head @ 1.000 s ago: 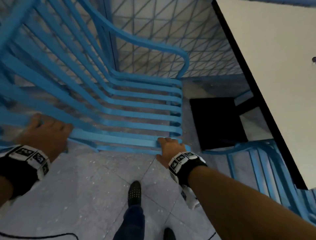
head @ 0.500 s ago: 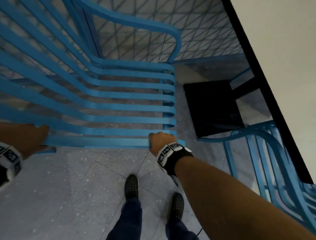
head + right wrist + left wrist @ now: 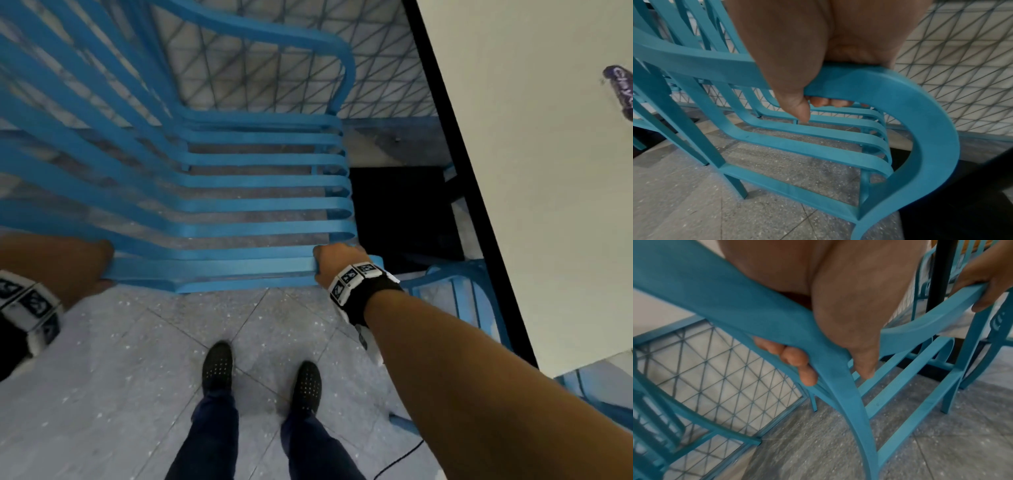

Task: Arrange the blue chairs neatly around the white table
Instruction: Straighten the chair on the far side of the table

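A blue slatted chair (image 3: 246, 205) stands in front of me, its seat facing away. My left hand (image 3: 85, 263) grips the left end of its top back rail (image 3: 212, 270), fingers curled under the rail (image 3: 797, 363). My right hand (image 3: 337, 263) grips the right end of the same rail, thumb and fingers wrapped round it (image 3: 807, 97). The white table (image 3: 548, 171) with a black edge runs along the right. A second blue chair (image 3: 455, 301) stands against the table, below my right forearm.
A blue-framed wire mesh panel (image 3: 274, 78) stands beyond the chair. The table's black base plate (image 3: 400, 219) lies on the grey tiled floor (image 3: 120, 394). My two black shoes (image 3: 217, 366) are just behind the chair. A purple packet (image 3: 623, 89) lies on the table.
The chair has slid right, toward the table, both hands still on its back rail. My feet have stepped up behind it, side by side.
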The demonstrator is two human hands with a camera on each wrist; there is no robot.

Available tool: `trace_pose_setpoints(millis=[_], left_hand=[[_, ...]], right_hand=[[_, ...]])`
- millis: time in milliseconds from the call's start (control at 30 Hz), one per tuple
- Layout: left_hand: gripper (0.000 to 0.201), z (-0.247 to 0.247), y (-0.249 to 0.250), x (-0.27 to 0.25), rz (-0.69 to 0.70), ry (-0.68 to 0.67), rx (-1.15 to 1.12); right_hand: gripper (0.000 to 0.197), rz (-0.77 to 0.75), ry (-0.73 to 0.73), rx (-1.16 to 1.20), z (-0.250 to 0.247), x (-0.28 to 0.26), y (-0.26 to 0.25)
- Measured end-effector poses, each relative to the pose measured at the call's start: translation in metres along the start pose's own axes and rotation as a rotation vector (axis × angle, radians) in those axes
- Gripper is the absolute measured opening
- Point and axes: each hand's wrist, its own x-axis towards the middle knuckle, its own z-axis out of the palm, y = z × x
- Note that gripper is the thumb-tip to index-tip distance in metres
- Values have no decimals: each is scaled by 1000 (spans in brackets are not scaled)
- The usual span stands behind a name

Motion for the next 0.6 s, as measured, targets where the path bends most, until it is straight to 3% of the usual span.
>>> trace_pose_setpoints(millis=[33,100,200,333,600], left_hand=[[98,-66,47,-28,-62,-167,-54],[68,-190,107,-87,-143,-151,40],[45,-305,185,-167,-119,-36,103],[33,-328,224,-172,-113,-4,138],[29,-338,241,-158,-176,12,119]], right_hand=[[19,18,-5,-5,-1,-3,12],[21,60,-27,-2,-4,-7,35],[22,127,-69,-8,-4,-9,65],[22,195,-130,-36,-2,-8,92],[25,292,-117,-41,-5,1,109]])
